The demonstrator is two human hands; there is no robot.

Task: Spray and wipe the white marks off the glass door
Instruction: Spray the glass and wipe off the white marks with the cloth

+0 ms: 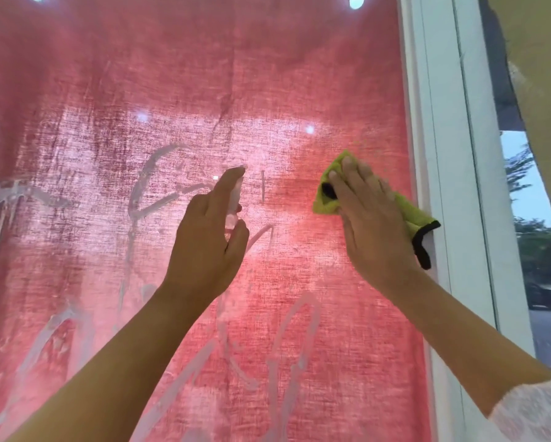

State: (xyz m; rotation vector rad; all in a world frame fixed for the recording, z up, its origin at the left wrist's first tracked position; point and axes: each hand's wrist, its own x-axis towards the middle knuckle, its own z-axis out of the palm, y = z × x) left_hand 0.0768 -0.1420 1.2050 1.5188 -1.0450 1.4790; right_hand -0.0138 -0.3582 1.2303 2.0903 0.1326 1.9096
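Fingers [347, 175] of the right hand [374, 221] lie straight and close together, pressed flat on a cloth [327, 207]. The cloth is soft, nappy, yellow-green and bound in black. Its long axis runs from above the fingertips down to the right past the heel of the hand, where a black-edged corner hangs against the smooth white frame [443, 154].

Left of them, well apart, the left hand [204, 250] curls round a small pale translucent bottle [235, 199], forefinger laid along its top. The bottle stands nearly upright, its long axis leaning slightly right at the top. The finger hides its nozzle.

Beyond both hands is the glass [299, 275]. Streaky white marks [153, 173] loop and drip left of and below the left fingers. A coarse-woven red curtain [204, 65] shows through the pane.
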